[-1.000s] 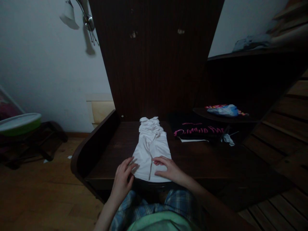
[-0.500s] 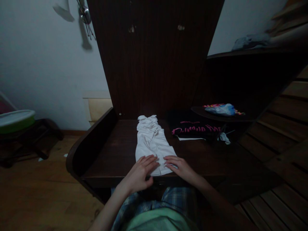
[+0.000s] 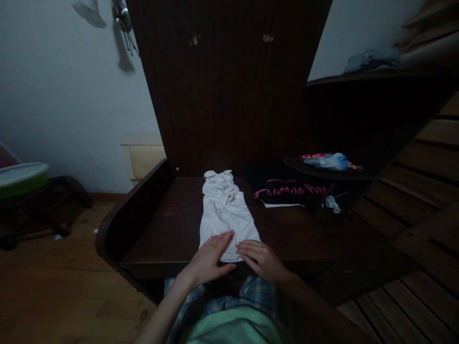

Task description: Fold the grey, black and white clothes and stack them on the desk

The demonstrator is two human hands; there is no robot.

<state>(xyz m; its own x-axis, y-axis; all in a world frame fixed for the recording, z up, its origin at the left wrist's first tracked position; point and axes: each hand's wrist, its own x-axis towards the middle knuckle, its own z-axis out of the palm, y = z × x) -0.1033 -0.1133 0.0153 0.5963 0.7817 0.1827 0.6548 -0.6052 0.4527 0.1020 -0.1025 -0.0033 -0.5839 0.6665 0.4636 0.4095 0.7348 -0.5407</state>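
white cloth [image 3: 227,208], narrow, flat on dark desktop [image 3: 168,227]; far end bunched

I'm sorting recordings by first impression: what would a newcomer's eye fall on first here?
Probably the white cloth, bright against the dark wooden surface, with the left hand and right hand at its near end. Next might come the pink lettering on dark fabric, to the cloth's right. The round green-and-white object at the far left also stands out in the dim room.
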